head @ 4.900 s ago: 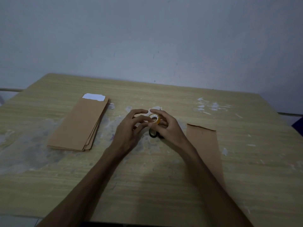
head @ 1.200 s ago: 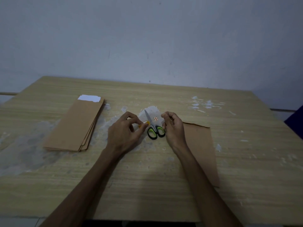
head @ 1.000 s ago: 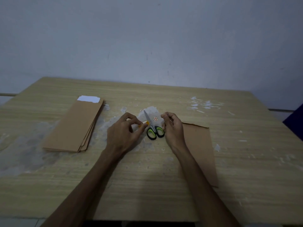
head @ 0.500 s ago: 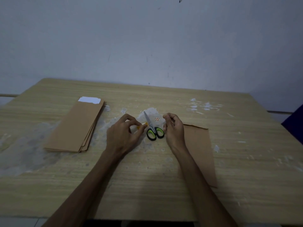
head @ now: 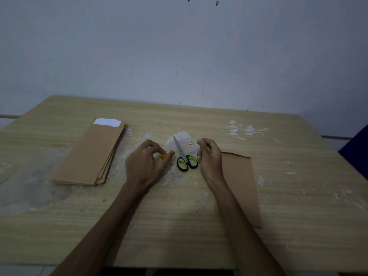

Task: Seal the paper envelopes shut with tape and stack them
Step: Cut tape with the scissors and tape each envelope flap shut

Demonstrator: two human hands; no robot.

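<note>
Landmark = scissors (head: 186,156), lying shut on the table (head: 179,226): single brown envelope (head: 240,182) lies just right of them, partly under the right forearm. Left hand (head: 144,164), just left of scissors, grips an orange tape roll (head: 163,156); right hand (head: 211,156), just right, fingers curled w/ tips pinched together, can't tell on what. Farther left, envelope stack (head: 89,154) w/ white slip (head: 107,122) sticking out its far end.

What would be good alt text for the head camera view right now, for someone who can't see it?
Two bare hands work above a wooden table: the left hand grips a small yellow tape roll, the right hand pinches near it, clear tape unseen. Green-handled scissors lie between them, a stack of brown envelopes left, a single envelope right.
</note>
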